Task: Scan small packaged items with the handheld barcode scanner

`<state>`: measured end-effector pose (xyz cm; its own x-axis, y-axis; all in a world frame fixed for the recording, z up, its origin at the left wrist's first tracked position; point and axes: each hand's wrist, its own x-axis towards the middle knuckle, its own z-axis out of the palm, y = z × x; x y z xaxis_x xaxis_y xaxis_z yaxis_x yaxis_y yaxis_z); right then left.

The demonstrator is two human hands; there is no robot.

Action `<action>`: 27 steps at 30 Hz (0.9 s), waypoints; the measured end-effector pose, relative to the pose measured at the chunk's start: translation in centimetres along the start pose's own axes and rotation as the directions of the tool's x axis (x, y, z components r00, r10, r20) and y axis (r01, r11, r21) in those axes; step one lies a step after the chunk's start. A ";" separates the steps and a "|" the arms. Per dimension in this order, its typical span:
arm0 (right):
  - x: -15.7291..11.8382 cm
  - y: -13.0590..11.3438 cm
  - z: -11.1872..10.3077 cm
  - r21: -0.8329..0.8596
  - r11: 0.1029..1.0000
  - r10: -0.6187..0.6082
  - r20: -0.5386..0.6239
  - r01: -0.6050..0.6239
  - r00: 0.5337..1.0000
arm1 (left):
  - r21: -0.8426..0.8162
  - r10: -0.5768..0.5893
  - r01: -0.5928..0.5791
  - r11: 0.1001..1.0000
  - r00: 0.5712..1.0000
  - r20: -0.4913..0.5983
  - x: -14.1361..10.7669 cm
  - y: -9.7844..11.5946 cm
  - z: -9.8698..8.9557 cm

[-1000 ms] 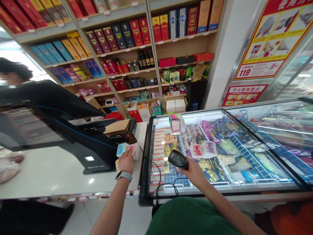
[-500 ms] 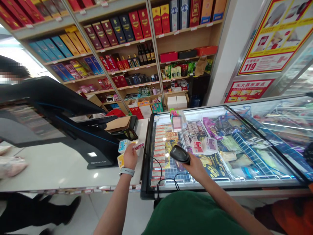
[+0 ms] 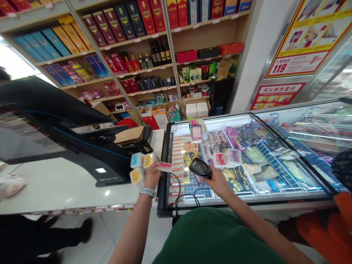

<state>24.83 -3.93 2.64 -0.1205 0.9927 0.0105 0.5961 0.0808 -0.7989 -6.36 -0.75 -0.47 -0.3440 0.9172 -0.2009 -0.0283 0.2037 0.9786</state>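
Moved since the earlier frame: the pink-labelled pack (image 3: 165,167), out from beside the tubs on the counter (image 3: 68,187) to over the near-left edge of the freezer (image 3: 162,190). Pinched at its left end between thumb and fingers of my left hand (image 3: 152,178); the rest sticks out rightward. Looks like a clear tub seen edge-on, though blur leaves that unsure.

Pack lies between my two hands, left one touching, right one apart. Long axis runs roughly left to right, free end dipping slightly towards me and aimed at the scanner (image 3: 200,168). Right hand (image 3: 218,185) wraps the scanner's handle, head pointing left at the pack, a gap between them.

Left of the pack, three tubs (image 3: 136,176) sit by my left hand; beyond the scanner, red- and purple-labelled tubs (image 3: 234,157) rest on the freezer glass.
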 end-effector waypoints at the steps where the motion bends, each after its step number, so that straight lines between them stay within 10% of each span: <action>1: 0.0 0.0 0.1 0.002 1.000 0.000 0.000 0.000 1.000 | -0.052 -0.074 0.076 0.996 0.997 0.037 -0.3 0.0 0.3; 5: -0.1 -0.1 0.1 0.001 1.000 -0.007 0.006 0.007 1.000 | -0.250 -0.244 0.281 0.927 0.955 0.169 -1.0 -0.4 1.0; 11: -0.2 -0.3 0.0 -0.018 1.000 -0.005 0.006 0.006 1.000 | -0.420 -0.151 0.224 0.879 0.968 0.200 -0.9 -1.1 1.1; 27: -0.7 -0.5 -0.1 -0.033 0.999 -0.002 0.018 0.003 1.000 | -0.151 -0.161 0.161 0.975 0.987 0.010 -1.7 -1.5 2.1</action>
<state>24.71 -4.62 3.09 -0.1363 0.9907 0.0010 0.6219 0.0864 -0.7783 -3.73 -1.92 -1.70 -0.3258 0.8758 -0.3562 -0.2246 0.2943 0.9290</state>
